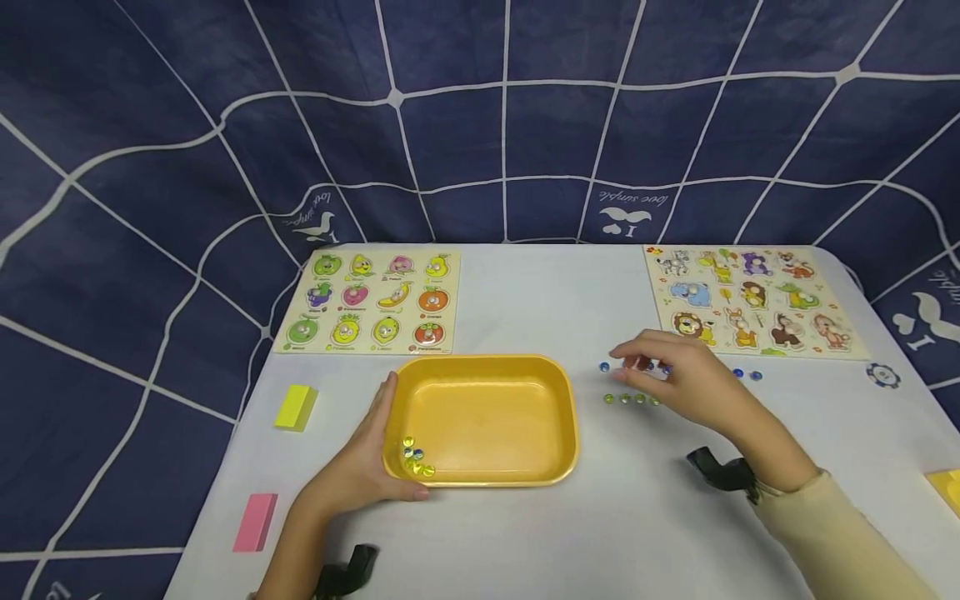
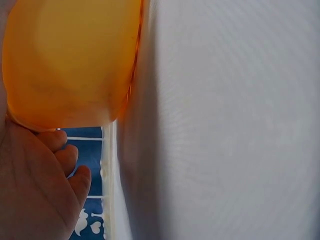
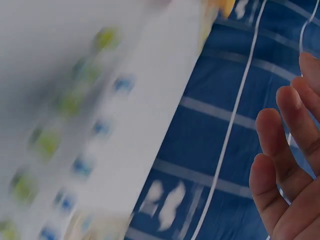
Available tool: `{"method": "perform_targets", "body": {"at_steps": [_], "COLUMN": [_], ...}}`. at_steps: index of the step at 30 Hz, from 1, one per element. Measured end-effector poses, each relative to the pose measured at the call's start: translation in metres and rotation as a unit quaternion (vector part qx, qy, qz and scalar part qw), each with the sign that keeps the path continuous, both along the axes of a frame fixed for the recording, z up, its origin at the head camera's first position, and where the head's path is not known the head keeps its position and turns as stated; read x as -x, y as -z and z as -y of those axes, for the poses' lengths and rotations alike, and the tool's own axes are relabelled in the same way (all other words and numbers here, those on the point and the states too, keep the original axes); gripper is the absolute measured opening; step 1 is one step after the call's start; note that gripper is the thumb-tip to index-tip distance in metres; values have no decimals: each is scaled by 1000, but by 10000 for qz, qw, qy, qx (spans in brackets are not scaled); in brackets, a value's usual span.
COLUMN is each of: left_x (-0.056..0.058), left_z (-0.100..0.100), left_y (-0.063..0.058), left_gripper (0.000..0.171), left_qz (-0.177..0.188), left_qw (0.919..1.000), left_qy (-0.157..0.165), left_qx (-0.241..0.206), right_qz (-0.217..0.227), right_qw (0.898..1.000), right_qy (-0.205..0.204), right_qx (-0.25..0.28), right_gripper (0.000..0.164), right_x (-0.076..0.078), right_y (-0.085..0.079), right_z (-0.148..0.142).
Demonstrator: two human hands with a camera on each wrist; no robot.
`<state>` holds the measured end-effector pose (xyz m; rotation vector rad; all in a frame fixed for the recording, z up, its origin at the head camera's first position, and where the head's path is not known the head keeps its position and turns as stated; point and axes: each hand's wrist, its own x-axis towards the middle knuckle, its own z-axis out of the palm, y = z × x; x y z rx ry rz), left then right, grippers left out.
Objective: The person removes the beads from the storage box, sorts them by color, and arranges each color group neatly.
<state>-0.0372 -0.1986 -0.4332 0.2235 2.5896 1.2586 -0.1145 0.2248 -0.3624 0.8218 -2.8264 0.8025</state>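
My left hand point(image 1: 360, 462) holds the yellow plastic tray point(image 1: 495, 417) at its near left corner, fingers along the left side and thumb along the front wall. In the left wrist view, fingertips show by the end of the tray point(image 2: 75, 65). Several yellow-green and blue gems point(image 1: 417, 468) lie in the tray's near left corner. To its right, my right hand point(image 1: 690, 379) hovers over two rows of small shiny gems, thumb and index finger apart. Blue gems point(image 1: 604, 367) form the farther row, yellow-green gems point(image 1: 625, 399) the nearer one; the hand partly hides both.
A fruit puzzle board point(image 1: 367, 302) stands back left, an animal puzzle board point(image 1: 753, 302) back right. Yellow point(image 1: 296, 407) and pink point(image 1: 255, 522) blocks lie on the left. A round chip point(image 1: 882, 375) and a yellow piece point(image 1: 947, 487) are at right. Dark blue cloth point(image 1: 555, 125) hangs behind.
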Motion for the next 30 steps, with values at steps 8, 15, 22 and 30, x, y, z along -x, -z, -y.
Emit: {"method": "perform_targets", "body": {"at_steps": [8, 15, 22, 30], "left_x": [0, 1, 0, 0], "left_z": [0, -1, -1, 1], "left_y": [1, -1, -2, 1], "left_gripper": [147, 146, 144, 142], "left_qz": [61, 105, 153, 126], "left_qw": [10000, 9999, 9999, 9999], "left_qy": [-18, 21, 11, 72], "left_qx": [5, 7, 46, 38], "right_qz": [696, 839, 1167, 1135], "right_qw": [9923, 9788, 9598, 9450], "right_qy": [-998, -1858, -2470, -2874], "right_qx": [244, -177, -651, -1069], "right_gripper": [22, 22, 26, 19], "right_x": [10, 15, 18, 18], "right_y": [-10, -6, 7, 35], "right_z": [85, 148, 191, 223]}}
